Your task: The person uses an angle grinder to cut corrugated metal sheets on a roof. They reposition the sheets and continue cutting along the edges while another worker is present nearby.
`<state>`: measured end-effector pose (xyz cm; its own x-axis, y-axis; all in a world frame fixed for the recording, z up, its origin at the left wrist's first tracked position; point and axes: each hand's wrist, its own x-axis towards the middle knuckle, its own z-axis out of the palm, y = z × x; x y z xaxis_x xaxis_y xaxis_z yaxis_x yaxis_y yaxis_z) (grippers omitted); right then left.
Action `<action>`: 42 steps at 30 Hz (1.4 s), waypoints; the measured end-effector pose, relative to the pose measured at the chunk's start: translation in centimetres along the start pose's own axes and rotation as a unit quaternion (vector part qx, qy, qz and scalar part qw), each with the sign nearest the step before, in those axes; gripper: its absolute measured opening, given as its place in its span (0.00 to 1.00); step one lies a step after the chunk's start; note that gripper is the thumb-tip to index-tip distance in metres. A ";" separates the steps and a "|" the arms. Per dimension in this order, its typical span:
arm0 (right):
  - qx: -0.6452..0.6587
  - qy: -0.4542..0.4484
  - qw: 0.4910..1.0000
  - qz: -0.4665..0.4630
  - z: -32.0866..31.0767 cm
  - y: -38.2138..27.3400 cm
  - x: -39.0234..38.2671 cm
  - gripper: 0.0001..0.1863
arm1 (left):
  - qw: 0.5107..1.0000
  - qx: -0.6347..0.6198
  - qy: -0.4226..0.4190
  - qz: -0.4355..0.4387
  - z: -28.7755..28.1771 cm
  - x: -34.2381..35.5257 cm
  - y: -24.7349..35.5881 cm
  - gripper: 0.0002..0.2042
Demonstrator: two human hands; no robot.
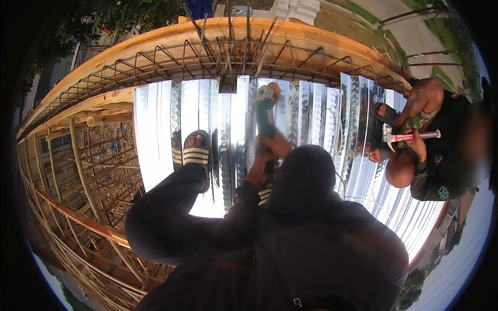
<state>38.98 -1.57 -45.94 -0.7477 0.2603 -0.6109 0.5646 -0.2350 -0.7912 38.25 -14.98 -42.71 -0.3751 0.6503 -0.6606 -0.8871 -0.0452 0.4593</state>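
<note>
A green angle grinder with a round disc points away from me over shiny ribbed metal sheets, its head close to their far edge. My right hand is closed around the grinder's body, and my left hand grips it lower down, toward its rear. The disc seems above or near a rib; I cannot tell if it touches. My left foot, in a striped sandal, rests on the sheets to the left of the grinder.
A co-worker crouches at the right holding a hammer. Rebar cages run along a wooden formwork board beyond the sheets. At the left, past the sheets' edge, lies a drop with bamboo scaffolding.
</note>
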 end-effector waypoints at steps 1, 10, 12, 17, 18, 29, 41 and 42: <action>-0.041 0.028 0.998 -0.026 0.0 0.4 0.2 0.27 | 1.000 -0.009 0.004 -0.002 0.2 0.8 0.2 0.05; 0.019 -0.001 1.000 -0.006 0.8 -2.3 0.6 0.35 | 0.990 -0.122 0.051 -0.056 -0.4 2.5 -1.7 0.06; 0.047 -0.019 0.999 0.008 0.8 -2.4 0.5 0.35 | 0.993 0.007 0.116 0.004 0.2 2.0 -0.6 0.10; 0.018 0.124 0.992 -0.004 0.2 -1.5 0.3 0.27 | 0.835 0.469 0.279 0.069 1.1 1.3 -1.3 0.28; 0.071 0.125 0.990 0.005 0.0 -1.5 0.4 0.25 | 0.798 0.524 0.296 0.011 2.0 0.7 -0.4 0.33; 0.284 -0.055 0.952 0.098 -2.9 -2.4 1.1 0.17 | 0.831 0.496 0.251 0.020 4.3 2.4 -1.5 0.44; 0.245 -0.006 0.966 0.081 -3.3 -1.1 3.0 0.14 | 0.847 0.463 0.256 0.046 5.8 3.7 -2.2 0.35; 0.257 -0.005 0.962 0.091 -3.4 -1.2 3.0 0.15 | 0.852 0.456 0.255 0.039 5.9 3.7 -2.2 0.34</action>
<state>37.28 2.70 -46.89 -0.6573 0.1624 -0.7359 0.4408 -0.7092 -0.5502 40.35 -8.01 -42.69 -0.6980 0.2471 -0.6721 -0.3638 0.6862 0.6300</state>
